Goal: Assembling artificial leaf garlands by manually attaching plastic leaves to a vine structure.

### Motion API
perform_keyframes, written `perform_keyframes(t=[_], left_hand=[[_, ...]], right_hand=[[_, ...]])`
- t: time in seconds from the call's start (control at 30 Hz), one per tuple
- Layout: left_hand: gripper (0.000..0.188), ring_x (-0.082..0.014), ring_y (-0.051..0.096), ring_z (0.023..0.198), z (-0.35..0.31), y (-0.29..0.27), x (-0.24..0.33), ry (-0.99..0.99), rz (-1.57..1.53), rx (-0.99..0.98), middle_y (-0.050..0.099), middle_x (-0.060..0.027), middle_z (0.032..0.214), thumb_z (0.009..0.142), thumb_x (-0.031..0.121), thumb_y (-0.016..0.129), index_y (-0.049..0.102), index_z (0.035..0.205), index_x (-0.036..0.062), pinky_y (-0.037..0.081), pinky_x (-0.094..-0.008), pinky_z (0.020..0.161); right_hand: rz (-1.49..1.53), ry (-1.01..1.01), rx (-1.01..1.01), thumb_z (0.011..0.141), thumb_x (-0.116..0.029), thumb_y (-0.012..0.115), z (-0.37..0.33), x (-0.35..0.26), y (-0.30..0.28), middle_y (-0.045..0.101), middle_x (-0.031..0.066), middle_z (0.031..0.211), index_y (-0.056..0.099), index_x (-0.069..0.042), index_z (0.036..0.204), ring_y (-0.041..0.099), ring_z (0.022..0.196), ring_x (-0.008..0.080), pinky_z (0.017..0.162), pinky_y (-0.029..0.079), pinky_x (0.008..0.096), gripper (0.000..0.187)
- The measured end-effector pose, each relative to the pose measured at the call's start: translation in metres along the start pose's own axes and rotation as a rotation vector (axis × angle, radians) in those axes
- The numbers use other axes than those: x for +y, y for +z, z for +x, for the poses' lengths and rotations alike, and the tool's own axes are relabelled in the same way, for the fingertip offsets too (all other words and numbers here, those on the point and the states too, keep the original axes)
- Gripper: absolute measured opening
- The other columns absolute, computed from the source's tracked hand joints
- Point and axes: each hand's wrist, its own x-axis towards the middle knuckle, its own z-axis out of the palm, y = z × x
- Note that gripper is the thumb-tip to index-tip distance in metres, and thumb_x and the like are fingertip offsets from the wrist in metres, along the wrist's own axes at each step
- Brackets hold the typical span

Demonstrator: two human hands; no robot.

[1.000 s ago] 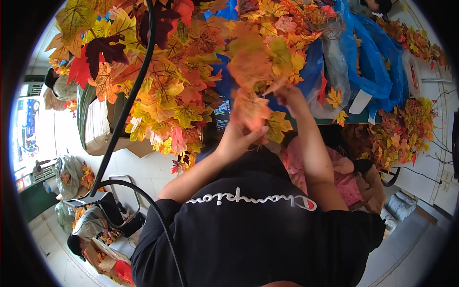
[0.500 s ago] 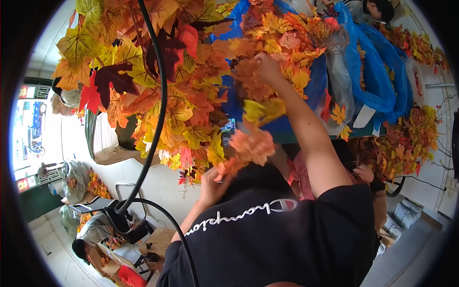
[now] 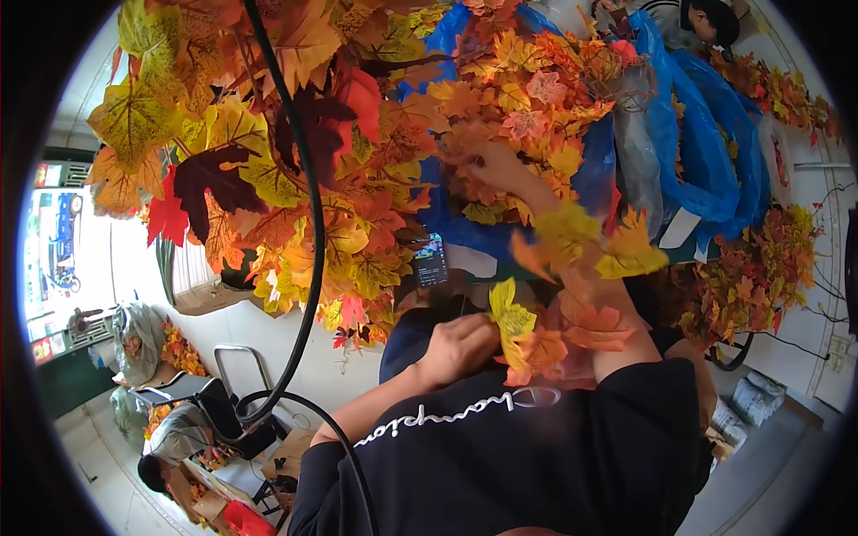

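Note:
My left hand (image 3: 460, 348) is closed in front of my chest, holding the end of a strand of artificial maple leaves. A yellow leaf (image 3: 511, 322) and orange leaves (image 3: 539, 353) of that strand hang beside its fingers. Further right, a blurred orange leaf (image 3: 594, 327) and a yellow leaf (image 3: 631, 250) lie over my right forearm. Stretched forward, my right hand (image 3: 502, 170) curls at the near left of a leaf heap (image 3: 536, 89) on blue plastic. Its fingertips are partly hidden against a blurred orange maple leaf (image 3: 469, 140), which it seems to grip.
Bunches of hanging leaves (image 3: 349, 214) fill the upper left, with a black cable (image 3: 313, 223) before them. A phone (image 3: 430, 259) stands at the table edge. Blue plastic bags (image 3: 688, 134) lie at right. Another person (image 3: 179, 438) sits lower left; one more (image 3: 710, 22) is at far right.
My left hand has moved right, and the leaf strand has swung rightward over my right arm. My right hand has come slightly lower and nearer among the leaves.

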Motion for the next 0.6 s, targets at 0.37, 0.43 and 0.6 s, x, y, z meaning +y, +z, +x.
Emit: perform_keyframes(t=[0.37, 0.43, 0.6], left_hand=[[0.022, -0.0314, 0.059, 0.065, -0.053, -0.021, -0.015, -0.37, -0.136, 0.098, 0.061, -0.0137, 0.076, 0.07, 0.005, 0.068, 0.062, 0.091, 0.0034, 0.047, -0.0359, 0.058], [0.016, -0.0248, 0.063, 0.064, -0.064, -0.024, -0.015, -0.448, -0.156, 0.073, 0.064, -0.0096, 0.075, 0.073, 0.006, 0.067, 0.065, 0.089, 0.0053, 0.049, -0.0317, 0.058], [0.011, -0.0131, 0.065, 0.061, -0.065, -0.037, -0.007, -0.451, -0.165, 0.079, 0.068, -0.0047, 0.071, 0.082, 0.004, 0.064, 0.066, 0.093, 0.002, 0.05, -0.0243, 0.056]], right_hand=[[-0.115, 0.284, 0.243, 0.079, -0.011, 0.054, 0.076, 0.042, 0.004, 0.063, 0.0145, 0.079, 0.064, -0.005, 0.086, 0.061, 0.074, 0.0322, 0.069, 0.049, 0.0419, 0.013], [-0.203, 0.134, -0.097, 0.079, -0.014, 0.055, 0.084, 0.035, 0.016, 0.061, 0.0167, 0.082, 0.062, -0.004, 0.082, 0.059, 0.078, 0.0341, 0.07, 0.047, 0.0441, 0.013], [-0.33, 0.245, 0.156, 0.078, -0.018, 0.055, 0.086, 0.06, 0.021, 0.06, 0.0166, 0.092, 0.062, -0.005, 0.081, 0.057, 0.086, 0.0347, 0.072, 0.046, 0.0462, 0.015]])
